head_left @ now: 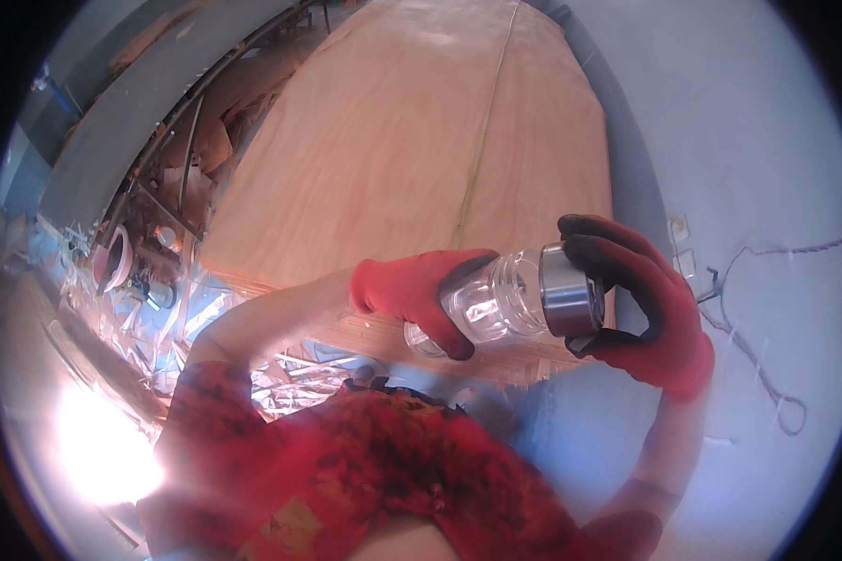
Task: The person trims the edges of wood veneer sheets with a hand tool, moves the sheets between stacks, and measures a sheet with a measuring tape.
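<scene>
A clear bottle (pixel 496 304) with a steel lid (pixel 568 292) is held sideways in front of my body, over the near end of a stack of pale plywood sheets. My left hand (pixel 426 299), in a red and black work glove, is closed round the bottle's body. My right hand (pixel 641 318), gloved the same way, grips the steel lid at the right end, with its fingers over the top and thumb below. Whether the lid is on fully or loose, I cannot tell.
The plywood stack (pixel 402 112) stretches away ahead. At the left are a metal frame (pixel 178 131), wood scraps (pixel 168 346) and a pink basin (pixel 112 262). A pale wall (pixel 748 122) runs along the right, with sockets (pixel 678 229) and a loose cable (pixel 786 411).
</scene>
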{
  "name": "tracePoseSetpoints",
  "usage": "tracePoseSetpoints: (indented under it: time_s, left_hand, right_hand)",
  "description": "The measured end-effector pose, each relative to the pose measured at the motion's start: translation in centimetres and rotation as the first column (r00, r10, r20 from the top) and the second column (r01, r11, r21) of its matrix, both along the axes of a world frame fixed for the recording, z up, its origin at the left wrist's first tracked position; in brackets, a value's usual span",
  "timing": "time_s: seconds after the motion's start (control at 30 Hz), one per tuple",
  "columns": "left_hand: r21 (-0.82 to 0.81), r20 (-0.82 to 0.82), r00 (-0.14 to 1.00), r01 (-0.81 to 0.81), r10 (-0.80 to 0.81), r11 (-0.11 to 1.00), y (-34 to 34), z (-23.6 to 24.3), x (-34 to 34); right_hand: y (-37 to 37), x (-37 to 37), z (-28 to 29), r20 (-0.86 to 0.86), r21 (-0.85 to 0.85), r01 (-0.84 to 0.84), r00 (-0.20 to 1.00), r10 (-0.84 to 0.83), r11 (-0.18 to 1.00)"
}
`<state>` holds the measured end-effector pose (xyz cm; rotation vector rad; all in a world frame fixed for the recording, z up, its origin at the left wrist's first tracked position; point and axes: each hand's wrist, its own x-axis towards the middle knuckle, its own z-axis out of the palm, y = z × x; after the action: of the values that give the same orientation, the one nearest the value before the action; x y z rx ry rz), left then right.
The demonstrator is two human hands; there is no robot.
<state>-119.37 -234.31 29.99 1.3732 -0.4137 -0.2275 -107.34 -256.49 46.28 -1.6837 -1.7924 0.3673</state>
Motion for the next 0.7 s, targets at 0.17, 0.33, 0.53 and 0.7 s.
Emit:
tracePoseSetpoints:
  time_s: [0.17,0.33,0.53,0.7]
  left_hand:
    - [-0.152,-0.083,0.985,0.14,-0.154,0.978,-0.2,-0.7,0.7]
    - [-0.161,-0.079,0.973,0.203,-0.217,0.966,-0.8,-1.4,1.4]
    - [-0.064,0.031,0.999,0.035,-0.033,0.997,-2.2,-1.5,2.2]
    - [0.012,0.048,0.995,-0.083,0.082,0.997,-2.0,-1.9,2.7]
  right_hand:
    - [1.1,-0.2,0.9,0.196,-0.107,-0.098,0.974,0.118,0.989]
    - [1.6,-0.3,1.1,0.318,-0.149,-0.143,0.93,0.185,0.978]
    - [0.4,-2.7,0.6,0.322,-0.249,0.323,0.917,-0.237,0.913]
    - [0.2,-2.1,0.1,0.519,-0.064,0.207,0.843,-0.144,0.976]
